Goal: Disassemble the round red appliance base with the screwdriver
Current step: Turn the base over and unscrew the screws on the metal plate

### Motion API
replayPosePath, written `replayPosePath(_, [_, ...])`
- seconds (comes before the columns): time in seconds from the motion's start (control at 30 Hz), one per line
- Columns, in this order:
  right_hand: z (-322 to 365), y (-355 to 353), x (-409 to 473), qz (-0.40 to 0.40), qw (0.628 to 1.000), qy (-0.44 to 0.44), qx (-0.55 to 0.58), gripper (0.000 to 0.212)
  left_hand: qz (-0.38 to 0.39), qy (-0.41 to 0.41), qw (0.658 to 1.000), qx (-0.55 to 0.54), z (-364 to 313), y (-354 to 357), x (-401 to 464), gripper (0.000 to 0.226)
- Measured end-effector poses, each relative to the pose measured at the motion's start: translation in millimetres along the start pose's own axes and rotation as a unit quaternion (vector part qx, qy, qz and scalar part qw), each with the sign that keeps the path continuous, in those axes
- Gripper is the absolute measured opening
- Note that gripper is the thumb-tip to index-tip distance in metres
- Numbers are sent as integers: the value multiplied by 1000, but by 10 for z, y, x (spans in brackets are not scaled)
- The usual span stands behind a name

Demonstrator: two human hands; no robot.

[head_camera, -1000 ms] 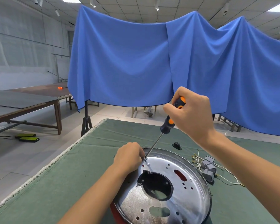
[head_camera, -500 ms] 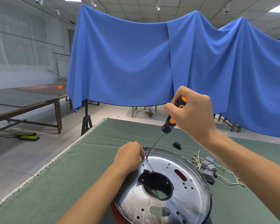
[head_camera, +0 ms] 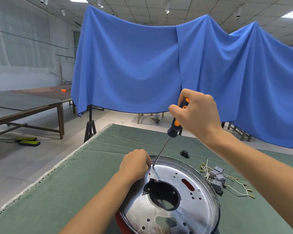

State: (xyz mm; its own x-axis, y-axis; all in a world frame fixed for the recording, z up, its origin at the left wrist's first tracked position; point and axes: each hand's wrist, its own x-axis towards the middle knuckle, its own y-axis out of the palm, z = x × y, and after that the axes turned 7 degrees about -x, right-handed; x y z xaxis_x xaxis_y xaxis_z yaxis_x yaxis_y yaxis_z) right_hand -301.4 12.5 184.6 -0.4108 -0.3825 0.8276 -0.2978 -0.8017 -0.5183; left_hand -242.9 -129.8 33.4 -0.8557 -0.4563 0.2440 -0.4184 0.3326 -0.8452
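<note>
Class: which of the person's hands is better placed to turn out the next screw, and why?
Right. The right hand grips the black-and-orange screwdriver, tip down by a screw; the left hand only rests on the round red appliance base's rim.

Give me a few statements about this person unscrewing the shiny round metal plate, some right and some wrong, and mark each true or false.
1. The right hand grips the black and orange screwdriver. True.
2. The screwdriver tip sits at the round silver metal plate near its far left rim. True.
3. The left hand lies flat on the green table cloth, away from the plate. False: it rests curled at the plate's rim, beside the tip.
4. The grey plastic connectors with white wires lie left of the plate. False: they lie to its right.
5. A blue cloth hangs behind the table. True.
</note>
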Motion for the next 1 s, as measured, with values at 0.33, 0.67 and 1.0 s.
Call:
replayPosePath(0.33, [189,215,390,79,987,54,-127,14,2,-1,1000,7,4,10,3,28])
replayPosePath(0.67, [222,129,548,148,954,23,-260,28,-3,11,1000,15,13,41,23,24])
replayPosePath(1.0, [425,130,762,256,900,29,-352,24,15,-69,997,-15,-128,3,141,33])
